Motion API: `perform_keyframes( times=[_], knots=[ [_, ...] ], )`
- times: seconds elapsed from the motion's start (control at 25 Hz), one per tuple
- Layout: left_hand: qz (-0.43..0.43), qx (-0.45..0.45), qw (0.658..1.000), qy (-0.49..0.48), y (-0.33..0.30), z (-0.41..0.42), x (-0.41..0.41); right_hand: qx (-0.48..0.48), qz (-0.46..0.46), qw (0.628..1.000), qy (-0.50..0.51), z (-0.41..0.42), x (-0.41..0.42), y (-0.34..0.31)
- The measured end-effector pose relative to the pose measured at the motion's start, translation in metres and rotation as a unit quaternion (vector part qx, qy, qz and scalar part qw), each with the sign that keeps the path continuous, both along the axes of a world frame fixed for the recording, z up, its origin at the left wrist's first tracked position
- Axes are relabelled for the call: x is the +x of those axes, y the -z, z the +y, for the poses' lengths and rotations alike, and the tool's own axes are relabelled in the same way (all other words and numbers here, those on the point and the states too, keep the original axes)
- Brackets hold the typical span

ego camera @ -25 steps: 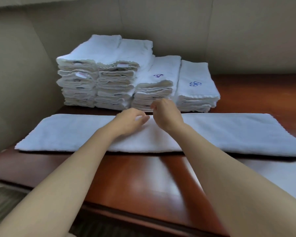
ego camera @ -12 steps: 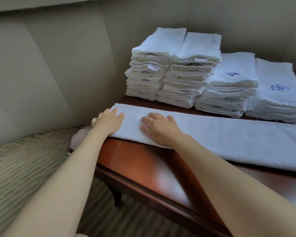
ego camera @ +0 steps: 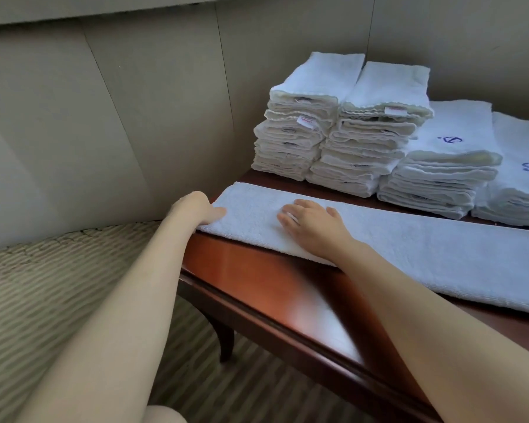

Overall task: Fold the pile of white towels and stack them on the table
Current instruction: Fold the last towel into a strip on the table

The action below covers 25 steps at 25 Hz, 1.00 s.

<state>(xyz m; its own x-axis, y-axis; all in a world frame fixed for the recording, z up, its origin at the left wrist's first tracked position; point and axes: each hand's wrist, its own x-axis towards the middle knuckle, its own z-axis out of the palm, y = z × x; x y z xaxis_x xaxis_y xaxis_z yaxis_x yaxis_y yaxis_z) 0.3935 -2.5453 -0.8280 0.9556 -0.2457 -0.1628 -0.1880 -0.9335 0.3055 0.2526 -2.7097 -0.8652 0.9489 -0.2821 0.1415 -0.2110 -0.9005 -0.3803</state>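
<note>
A long white towel (ego camera: 409, 248), folded into a narrow strip, lies across the red-brown wooden table (ego camera: 266, 288). My left hand (ego camera: 196, 209) holds the strip's left end at the table corner, thumb on top and fingers hidden past the edge. My right hand (ego camera: 313, 228) lies flat on the towel a little to the right, fingers spread and straight. Behind the strip, several stacks of folded white towels (ego camera: 370, 148) stand side by side against the wall; the two right stacks carry blue embroidery.
Beige wall panels (ego camera: 135, 117) close off the table's left and back sides. Striped carpet (ego camera: 43, 285) lies below the table's left edge, where a curved table leg (ego camera: 225, 340) shows. Bare table top lies between me and the strip.
Both hands slid from the towel's middle to its left end, and my view turned left. The left hand went from lying flat on the end to holding it.
</note>
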Motion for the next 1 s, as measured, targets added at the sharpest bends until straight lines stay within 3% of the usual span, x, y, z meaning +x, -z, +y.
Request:
perform_keyframes(
  times=[0.2,0.28,0.4,0.52,0.64,0.68,0.76,0.8,0.88,1.0],
  knots=[
    [0.089,-0.188,0.978,-0.023,-0.013,-0.002,-0.014,0.052,0.007,0.999,-0.002,0.003,-0.005,-0.017],
    [0.109,-0.311,0.944,-0.003,-0.031,-0.014,-0.029,0.093,0.009,0.995,-0.029,0.008,-0.013,-0.033],
    [0.144,-0.464,0.872,0.062,-0.068,-0.038,-0.071,0.227,0.007,0.972,-0.052,0.015,-0.021,-0.057],
    [0.153,-0.519,0.829,0.140,-0.093,-0.065,-0.112,0.344,-0.137,0.929,0.005,0.008,-0.036,-0.076],
    [0.187,-0.586,0.756,0.223,-0.097,-0.088,-0.137,0.490,-0.232,0.828,0.143,-0.018,-0.067,-0.097],
    [0.170,-0.579,0.758,0.249,-0.093,-0.096,-0.144,0.541,-0.253,0.784,0.171,-0.030,-0.079,-0.104],
    [0.081,-0.464,0.814,0.339,-0.070,-0.114,-0.155,0.581,-0.294,0.730,0.207,-0.058,-0.106,-0.118],
    [0.027,-0.372,0.842,0.390,-0.056,-0.123,-0.162,0.585,-0.318,0.715,0.213,-0.072,-0.120,-0.125],
    [-0.072,-0.215,0.866,0.446,-0.024,-0.138,-0.176,0.590,-0.360,0.689,0.220,-0.094,-0.149,-0.135],
    [-0.131,-0.149,0.902,0.383,0.000,-0.153,-0.195,0.570,-0.392,0.678,0.249,-0.117,-0.189,-0.141]
  ],
)
